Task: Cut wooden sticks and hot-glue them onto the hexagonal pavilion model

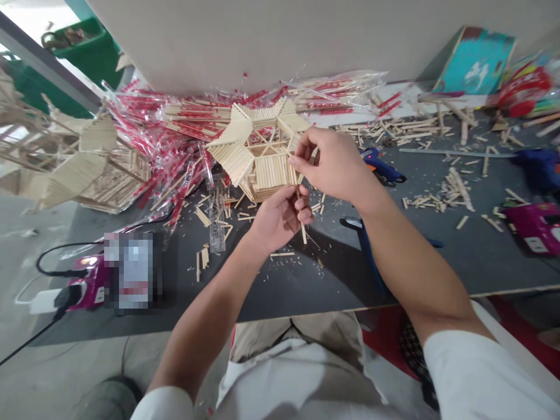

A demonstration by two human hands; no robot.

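From my head camera I look down on my two bare hands over a dark worktop [306, 286]; my left hand [280, 220] is curled palm up with its fingers closed around a thin wooden stick [300, 213], which stands nearly upright with its lower end pointing at 5 o'clock; my right hand [328, 164] hangs just above, fingers bent and pinched together at the stick's upper end, close against the hexagonal stick pavilion model [262, 154]; I cannot tell whether those fingers grip the stick, the model or both; the model sits at about 11 o'clock from my hands, just beyond my left fingers, its flared roof panels of glued sticks fanning outward; I cannot tell whether it rests on the worktop; behind it lies a heap of chopsticks in red-printed plastic wrappers [144, 137]; at 9 o'clock stands a larger stick structure [83, 166]; a clear plastic ruler [216, 217] lies at 8 o'clock among offcuts; a blue hot glue gun [380, 166] sits at 2 o'clock, with a second, darker glue gun [371, 251] under my right forearm [406, 256]; loose stick offcuts [455, 195] are scattered at 3 o'clock; a steel rule [455, 153] lies beyond them; a magenta device [85, 283] sits at 8 o'clock beside a pixelated blur [133, 271], too obscured to tell.
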